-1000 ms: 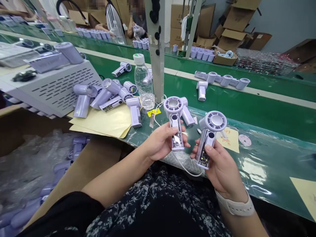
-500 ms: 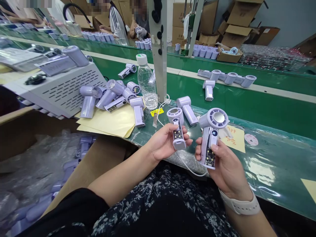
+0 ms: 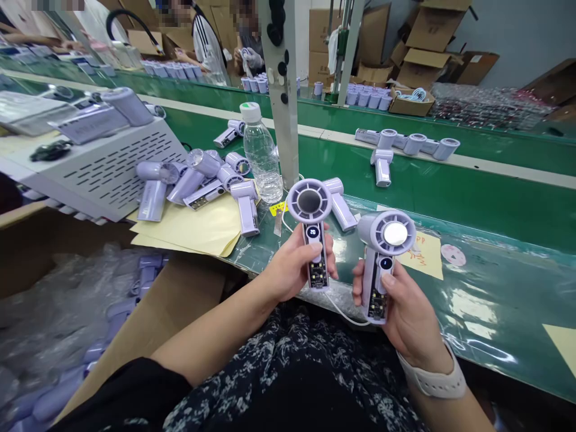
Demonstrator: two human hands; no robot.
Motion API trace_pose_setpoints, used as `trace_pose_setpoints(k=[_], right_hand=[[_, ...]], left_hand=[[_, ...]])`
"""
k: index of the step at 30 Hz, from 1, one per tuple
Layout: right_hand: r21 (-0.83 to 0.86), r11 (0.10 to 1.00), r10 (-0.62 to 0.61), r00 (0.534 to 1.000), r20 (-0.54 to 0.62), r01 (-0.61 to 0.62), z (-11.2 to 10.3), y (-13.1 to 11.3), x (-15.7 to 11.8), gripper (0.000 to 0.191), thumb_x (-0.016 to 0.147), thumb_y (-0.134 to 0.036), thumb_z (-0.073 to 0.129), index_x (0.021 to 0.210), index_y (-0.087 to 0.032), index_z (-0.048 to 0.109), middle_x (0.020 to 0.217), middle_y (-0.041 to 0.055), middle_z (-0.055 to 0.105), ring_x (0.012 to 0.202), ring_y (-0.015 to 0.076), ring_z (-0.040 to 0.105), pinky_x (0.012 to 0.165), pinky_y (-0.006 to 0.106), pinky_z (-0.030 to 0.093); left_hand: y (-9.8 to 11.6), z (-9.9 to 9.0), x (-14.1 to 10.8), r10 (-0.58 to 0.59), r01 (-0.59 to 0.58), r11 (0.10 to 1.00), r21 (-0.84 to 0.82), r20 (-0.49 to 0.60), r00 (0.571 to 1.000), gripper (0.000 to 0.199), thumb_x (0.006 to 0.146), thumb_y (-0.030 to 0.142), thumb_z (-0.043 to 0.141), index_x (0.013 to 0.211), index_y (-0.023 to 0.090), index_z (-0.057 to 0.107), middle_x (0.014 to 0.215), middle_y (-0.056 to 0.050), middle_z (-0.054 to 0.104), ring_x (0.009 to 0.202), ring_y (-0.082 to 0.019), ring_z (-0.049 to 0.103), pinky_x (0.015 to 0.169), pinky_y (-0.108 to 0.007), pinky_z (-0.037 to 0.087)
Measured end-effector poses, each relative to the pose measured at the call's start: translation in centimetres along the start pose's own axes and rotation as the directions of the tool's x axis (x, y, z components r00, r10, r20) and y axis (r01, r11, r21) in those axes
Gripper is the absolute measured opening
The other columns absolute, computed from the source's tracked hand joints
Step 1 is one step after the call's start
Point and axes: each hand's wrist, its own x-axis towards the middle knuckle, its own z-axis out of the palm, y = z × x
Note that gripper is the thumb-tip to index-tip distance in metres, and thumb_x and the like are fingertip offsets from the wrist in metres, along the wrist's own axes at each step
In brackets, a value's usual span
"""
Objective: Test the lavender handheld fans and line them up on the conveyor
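My left hand [image 3: 292, 264] is closed round the handle of a lilac handheld fan [image 3: 309, 201], its thumb on the front strip. That handle is open at the front, with a circuit board showing and a small round display lit "20". In my right hand [image 3: 409, 306] is a second lilac handheld fan [image 3: 387, 234], tilted, its round metal disc shining. My right thumb lies on the strip below its display, which shows a small mark. Behind the left fan, another lilac fan [image 3: 342, 210] lies on the green worktop. A white cable [image 3: 344, 315] hangs below the two fans.
Several lilac fans [image 3: 198, 174] lie on yellow paper [image 3: 202, 231] beside a slotted grey metal box [image 3: 121, 162]. A water bottle [image 3: 262, 156] stands by a metal post [image 3: 285, 108]. More fans sit on the green conveyor [image 3: 315, 162]. Co-workers [image 3: 252, 48] work across it.
The left fan has been raised and turned so its round head faces me. My right hand has moved slightly down, and its fan's display has changed from "20" to a small mark.
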Motion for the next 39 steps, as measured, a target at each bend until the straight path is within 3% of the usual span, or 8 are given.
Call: trace_pose_setpoints(k=[5,9,19,23,26,30,34,39], right_hand=[[-0.011,0.999,-0.042,0.999,0.02,0.042,0.1,-0.3,0.0,0.024,0.091,-0.044,0.074,0.101,-0.022,0.069,0.089,0.0027,0.07,0.064,0.0118,0.063,0.056,0.022,0.056],[0.026,0.999,-0.02,1.0,0.0,0.02,0.3,-0.1,0.3,0.028,0.089,-0.043,0.077,0.104,-0.022,0.068,0.094,0.003,0.071,0.068,0.0125,0.066,0.061,0.023,0.059],[0.042,0.997,-0.065,0.998,-0.022,0.066,0.1,0.2,0.1,0.022,0.091,-0.042,0.074,0.103,-0.024,0.072,0.096,0.0043,0.071,0.07,0.015,0.065,0.058,0.026,0.057],[0.037,0.997,-0.061,0.997,-0.054,0.063,0.1,0.3,0.4,0.022,0.089,-0.04,0.075,0.101,-0.022,0.072,0.093,0.0042,0.07,0.067,0.014,0.063,0.054,0.024,0.054],[0.093,0.993,-0.062,0.997,-0.054,0.067,0.1,0.4,0.5,0.025,0.088,-0.042,0.077,0.103,-0.024,0.07,0.09,0.0028,0.072,0.061,0.0134,0.063,0.05,0.024,0.052],[0.211,0.976,0.052,0.998,0.028,-0.057,0.1,0.5,0.4,0.047,0.092,-0.065,0.066,0.101,-0.02,0.075,0.093,0.0097,0.077,0.066,0.0192,0.069,0.055,0.031,0.058],[0.283,0.954,0.105,0.994,-0.012,-0.098,0.5,0.0,0.3,0.043,0.088,-0.058,0.075,0.112,-0.023,0.078,0.112,0.0103,0.08,0.094,0.0277,0.076,0.076,0.04,0.066],[0.261,0.965,0.005,1.0,-0.018,0.0,1.1,-1.2,0.0,0.024,0.085,-0.047,0.083,0.097,-0.026,0.081,0.094,0.0045,0.082,0.081,0.023,0.077,0.074,0.036,0.066]], left_hand=[[0.1,-0.1,0.0,0.084,-0.093,0.988,0.123,0.079,0.993,0.04,0.084,0.039,0.078,0.107,0.021,0.05,0.088,0.003,0.059,0.065,-0.012,0.063,0.062,-0.03,0.057],[0.1,-0.3,0.1,0.066,-0.084,0.984,0.157,0.116,0.991,0.037,0.087,0.038,0.076,0.106,0.021,0.05,0.09,0.001,0.059,0.07,-0.013,0.064,0.064,-0.029,0.055],[0.1,-0.2,-0.1,0.023,-0.034,0.987,0.156,0.072,0.997,0.039,0.086,0.039,0.075,0.11,0.022,0.049,0.09,0.001,0.059,0.068,-0.014,0.062,0.058,-0.028,0.051],[0.1,-0.3,-0.1,0.005,-0.013,0.963,0.27,0.031,1.0,0.037,0.087,0.042,0.074,0.106,0.021,0.05,0.095,-0.002,0.064,0.071,-0.016,0.067,0.064,-0.032,0.055],[-0.1,-0.3,-0.1,-0.033,0.055,0.93,0.362,-0.067,0.997,0.05,0.082,0.046,0.081,0.109,0.021,0.047,0.108,-0.007,0.068,0.081,-0.022,0.074,0.074,-0.038,0.059],[-0.1,-0.3,-0.4,-0.08,0.111,0.922,0.371,-0.099,0.992,0.072,0.075,0.066,0.081,0.118,0.023,0.042,0.103,-0.008,0.073,0.071,-0.021,0.072,0.064,-0.035,0.057],[0.1,0.0,-1.3,-0.063,0.098,0.922,0.375,-0.104,0.993,0.053,0.088,0.07,0.062,0.111,0.025,0.047,0.088,-0.002,0.071,0.068,-0.019,0.067,0.061,-0.031,0.053],[0.8,0.6,-2.2,-0.03,0.04,0.949,0.313,-0.037,0.999,0.043,0.092,0.059,0.065,0.113,0.025,0.049,0.085,0.0,0.069,0.071,-0.019,0.069,0.062,-0.029,0.053]])
